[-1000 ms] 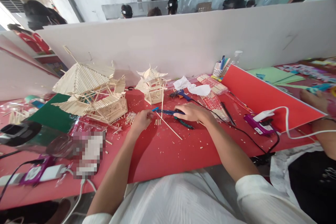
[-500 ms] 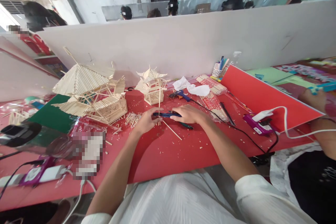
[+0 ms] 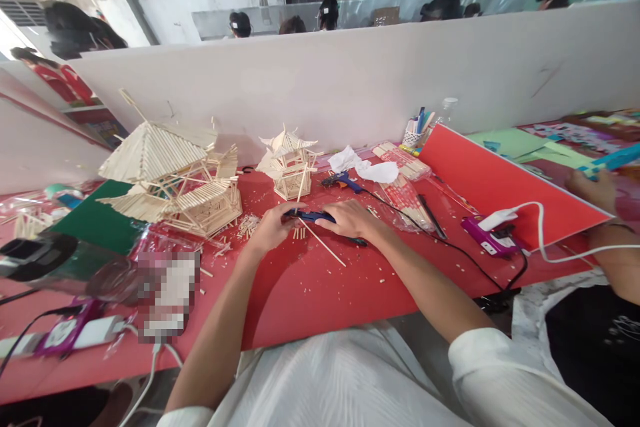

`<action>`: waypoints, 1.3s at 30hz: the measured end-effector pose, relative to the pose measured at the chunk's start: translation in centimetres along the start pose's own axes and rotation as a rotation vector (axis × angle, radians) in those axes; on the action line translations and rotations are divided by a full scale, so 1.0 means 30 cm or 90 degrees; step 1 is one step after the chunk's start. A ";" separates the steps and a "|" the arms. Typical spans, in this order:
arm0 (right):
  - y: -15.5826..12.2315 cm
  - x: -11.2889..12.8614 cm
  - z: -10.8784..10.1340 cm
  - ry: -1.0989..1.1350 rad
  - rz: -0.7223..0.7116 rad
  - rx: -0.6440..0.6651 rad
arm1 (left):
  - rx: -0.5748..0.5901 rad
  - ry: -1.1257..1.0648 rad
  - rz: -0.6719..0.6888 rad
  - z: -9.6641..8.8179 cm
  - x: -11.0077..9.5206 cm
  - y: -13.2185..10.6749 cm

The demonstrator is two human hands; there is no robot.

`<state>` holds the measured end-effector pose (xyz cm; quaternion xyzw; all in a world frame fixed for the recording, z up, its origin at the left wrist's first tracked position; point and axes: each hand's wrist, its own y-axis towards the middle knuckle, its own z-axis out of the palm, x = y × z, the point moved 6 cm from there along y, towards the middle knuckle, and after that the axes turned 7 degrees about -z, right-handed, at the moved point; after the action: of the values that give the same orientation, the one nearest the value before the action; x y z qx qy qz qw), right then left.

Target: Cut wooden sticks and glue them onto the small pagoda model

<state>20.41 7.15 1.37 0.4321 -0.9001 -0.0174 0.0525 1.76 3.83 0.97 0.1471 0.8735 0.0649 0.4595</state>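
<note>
My right hand [image 3: 347,219] is closed around blue-handled pliers [image 3: 313,216], whose head points left. My left hand [image 3: 271,228] pinches a thin wooden stick [image 3: 303,183] at the tool's head; the stick rises tilted to the right. Its lower end is hidden by my fingers and the pliers. Beneath the tool, another wooden stick [image 3: 325,245] lies slanting on the red table [image 3: 320,307]. Several short cut pieces [image 3: 299,233] lie just under the pliers, and a pile of cut bits [image 3: 249,225] is left of my left hand.
A small stick pavilion [image 3: 290,167] stands behind my hands, a larger one [image 3: 170,180] to the left. A blue glue gun [image 3: 346,180] trails its cord rightward. Bundled sticks [image 3: 410,203], a red board [image 3: 500,180], and a purple power strip [image 3: 487,237] are right. A co-worker's hand [image 3: 595,190] is far right.
The pliers and my left hand have shifted slightly left. The upright stick now leans a little to the right. The slanting stick on the table has stayed put.
</note>
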 end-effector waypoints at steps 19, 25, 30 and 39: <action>-0.046 -0.149 -0.025 0.009 0.006 0.028 | 0.037 0.039 -0.032 0.011 0.019 -0.006; -0.105 -0.299 -0.045 0.037 0.095 -0.031 | 0.041 0.219 -0.047 0.003 0.049 -0.004; -0.122 -0.357 -0.026 -0.017 0.151 0.002 | 0.069 0.291 -0.090 0.011 0.083 -0.004; -0.110 -0.361 0.040 -0.008 0.186 0.077 | 0.083 0.326 -0.081 0.019 0.086 -0.006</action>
<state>29.58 13.51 -0.95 0.2987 -0.9532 0.0422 0.0225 0.82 4.46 -1.44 0.1000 0.9712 0.0144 0.2159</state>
